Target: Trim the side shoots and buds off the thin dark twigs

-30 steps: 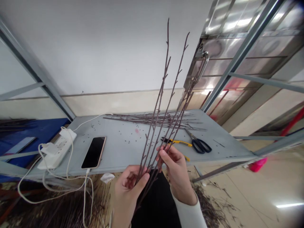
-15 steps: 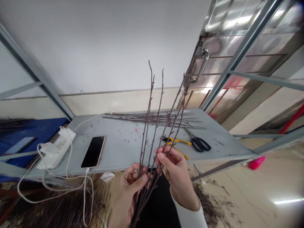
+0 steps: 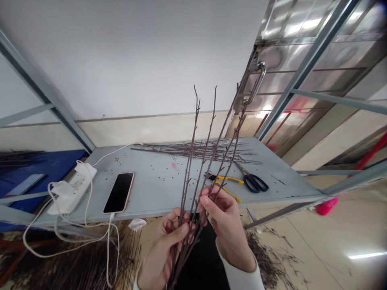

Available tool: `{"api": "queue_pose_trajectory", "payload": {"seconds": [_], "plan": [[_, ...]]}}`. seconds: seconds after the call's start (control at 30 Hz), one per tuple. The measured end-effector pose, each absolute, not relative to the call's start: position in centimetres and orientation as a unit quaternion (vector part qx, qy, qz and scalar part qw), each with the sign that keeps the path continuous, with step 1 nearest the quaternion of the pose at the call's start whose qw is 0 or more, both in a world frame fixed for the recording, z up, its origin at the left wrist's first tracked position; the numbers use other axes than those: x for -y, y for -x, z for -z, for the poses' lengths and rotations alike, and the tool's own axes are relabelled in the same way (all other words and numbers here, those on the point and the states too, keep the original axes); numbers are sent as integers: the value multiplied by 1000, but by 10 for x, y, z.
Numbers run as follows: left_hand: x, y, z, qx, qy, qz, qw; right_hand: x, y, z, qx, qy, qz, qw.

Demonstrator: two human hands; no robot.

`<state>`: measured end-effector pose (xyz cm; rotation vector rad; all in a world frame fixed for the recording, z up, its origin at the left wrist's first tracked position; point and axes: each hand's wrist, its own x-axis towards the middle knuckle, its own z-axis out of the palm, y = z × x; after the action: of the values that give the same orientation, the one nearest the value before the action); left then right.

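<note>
There on the left, you had a white power strip (image 3: 72,189) with a cable running to a black phone (image 3: 119,192), both lying on a grey metal shelf (image 3: 157,197). Moving right, your left hand (image 3: 167,245) was curled around the lower stems of a bunch of thin brown twigs (image 3: 200,161), and your right hand (image 3: 226,225) gripped the same bunch just beside it, the two hands close together. The tips had dropped lower than a moment ago, standing up in front of the shelf. Beyond them lay a spread of loose twigs (image 3: 196,151), a yellow-handled tool (image 3: 226,179) and black-handled scissors (image 3: 252,182), then a heap of clippings (image 3: 263,257) on the floor.
</note>
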<state>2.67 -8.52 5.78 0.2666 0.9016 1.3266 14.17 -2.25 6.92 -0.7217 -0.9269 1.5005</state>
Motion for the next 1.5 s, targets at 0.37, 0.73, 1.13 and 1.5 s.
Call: {"api": "queue_pose_trajectory", "payload": {"seconds": [0.37, 0.73, 1.13, 1.5], "plan": [[85, -27, -56, -411, -124, -588, 686, 22, -141, -67, 397, 302, -640, 585], [74, -21, -53, -421, -174, -617, 642, 12, -139, -57, 413, 303, -638, 575], [69, -18, -35, -455, -173, -657, 575, -2, -137, -42, 435, 316, -644, 544], [63, -18, -47, -463, -195, -658, 561, -12, -138, -37, 457, 325, -636, 530]]}}
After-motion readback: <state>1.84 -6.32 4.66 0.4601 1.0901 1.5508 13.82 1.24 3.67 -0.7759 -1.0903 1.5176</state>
